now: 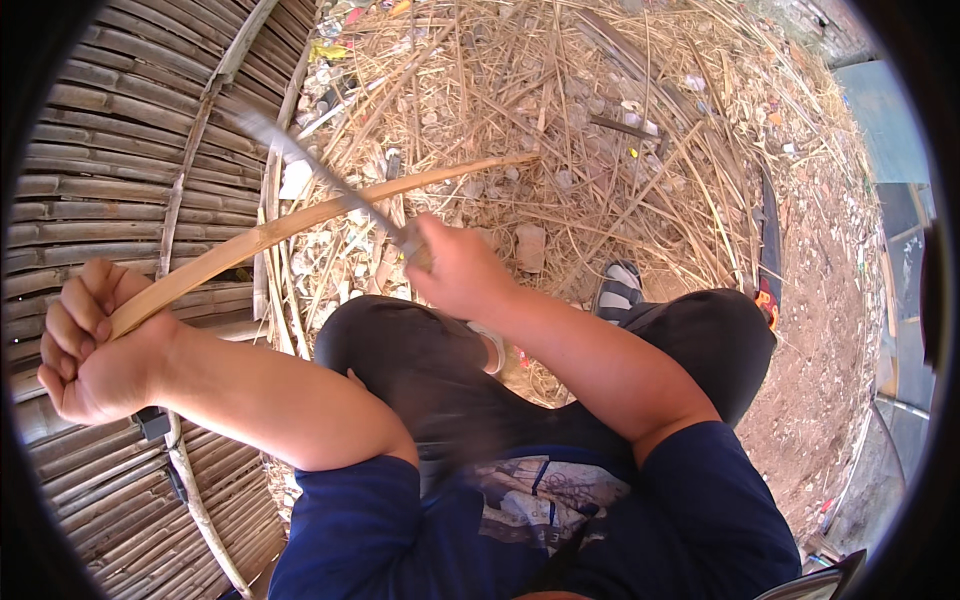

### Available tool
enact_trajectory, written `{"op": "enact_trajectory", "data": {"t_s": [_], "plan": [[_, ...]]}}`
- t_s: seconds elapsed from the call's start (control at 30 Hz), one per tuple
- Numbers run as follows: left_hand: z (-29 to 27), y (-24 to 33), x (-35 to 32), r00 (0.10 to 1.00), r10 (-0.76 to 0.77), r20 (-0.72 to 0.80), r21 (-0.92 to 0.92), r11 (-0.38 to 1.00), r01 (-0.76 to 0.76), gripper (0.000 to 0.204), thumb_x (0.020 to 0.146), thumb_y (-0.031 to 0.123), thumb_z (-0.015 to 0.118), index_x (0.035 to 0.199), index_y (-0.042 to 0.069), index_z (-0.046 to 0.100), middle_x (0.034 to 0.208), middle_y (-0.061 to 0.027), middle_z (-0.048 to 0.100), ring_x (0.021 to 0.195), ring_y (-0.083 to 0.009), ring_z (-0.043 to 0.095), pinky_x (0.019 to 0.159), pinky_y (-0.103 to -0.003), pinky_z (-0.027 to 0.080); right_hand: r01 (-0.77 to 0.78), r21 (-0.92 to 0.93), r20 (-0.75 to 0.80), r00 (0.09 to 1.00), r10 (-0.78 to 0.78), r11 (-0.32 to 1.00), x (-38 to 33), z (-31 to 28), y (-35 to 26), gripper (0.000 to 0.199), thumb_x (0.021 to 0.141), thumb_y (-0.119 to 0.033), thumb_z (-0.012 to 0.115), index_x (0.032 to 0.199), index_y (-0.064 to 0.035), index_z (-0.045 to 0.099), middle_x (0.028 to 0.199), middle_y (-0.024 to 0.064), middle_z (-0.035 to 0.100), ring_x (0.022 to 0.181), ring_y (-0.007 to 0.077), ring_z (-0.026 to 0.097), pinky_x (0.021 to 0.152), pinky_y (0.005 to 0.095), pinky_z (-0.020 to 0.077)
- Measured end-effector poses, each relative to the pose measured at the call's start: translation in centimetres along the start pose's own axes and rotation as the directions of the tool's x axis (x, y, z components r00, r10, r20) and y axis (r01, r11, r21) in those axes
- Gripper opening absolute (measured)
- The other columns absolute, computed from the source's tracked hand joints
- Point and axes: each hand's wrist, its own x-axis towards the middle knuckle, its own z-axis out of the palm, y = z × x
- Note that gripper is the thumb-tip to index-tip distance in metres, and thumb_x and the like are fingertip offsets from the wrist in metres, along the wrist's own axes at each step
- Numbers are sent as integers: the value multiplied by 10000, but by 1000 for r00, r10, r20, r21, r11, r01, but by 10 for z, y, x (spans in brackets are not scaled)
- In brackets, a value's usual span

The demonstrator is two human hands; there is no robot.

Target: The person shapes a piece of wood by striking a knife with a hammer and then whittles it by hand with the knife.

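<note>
My left hand (110, 345), out at the left, is closed around the near end of a long, pale bamboo strip (258, 238). The strip slants up and to the right, its thin far end over the littered ground. In the middle, my right hand (452, 268) grips the handle of a knife (345, 190). Its long blade points up and left and crosses the strip, with the tip smeared by motion. Whether the blade touches the strip I cannot tell. Most of the handle is hidden in my fist.
A bamboo slat wall (120, 150) stands close on the left. Straw, shavings and split strips (560, 110) cover the ground ahead. Beyond my bent knees, a saw (768, 250) with an orange and black handle lies at the right, beside bare dirt (820, 380).
</note>
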Motion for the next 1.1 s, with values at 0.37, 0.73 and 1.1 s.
{"op": "enact_trajectory", "data": {"t_s": [0.37,0.73,1.1], "plan": [[-13,5,10,971,-102,215,-111,985,129,314,816,299,515,552,230,359,509,71,307,461,-107,273,543,-288,222,-496,-139,-231,858,459,857,-19,2,147,285,849,-191,668,1096,-59,614,965,201,724,872,415,699,774,502,546],[4,11,3,893,-371,254,-125,903,410,253,846,280,493,632,187,397,545,49,326,482,-125,280,528,-308,254,157,-21,-21,987,-157,987,6,-8,17,292,840,-154,695,1076,-36,569,845,207,686,750,387,705,656,454,540],[-15,-6,6,897,-344,278,-181,898,400,274,800,259,543,593,189,376,529,51,324,460,-115,257,503,-296,228,-363,-40,-226,911,345,931,-2,-1,101,334,837,-197,700,1099,-22,592,929,218,710,881,417,699,784,491,555]]}}
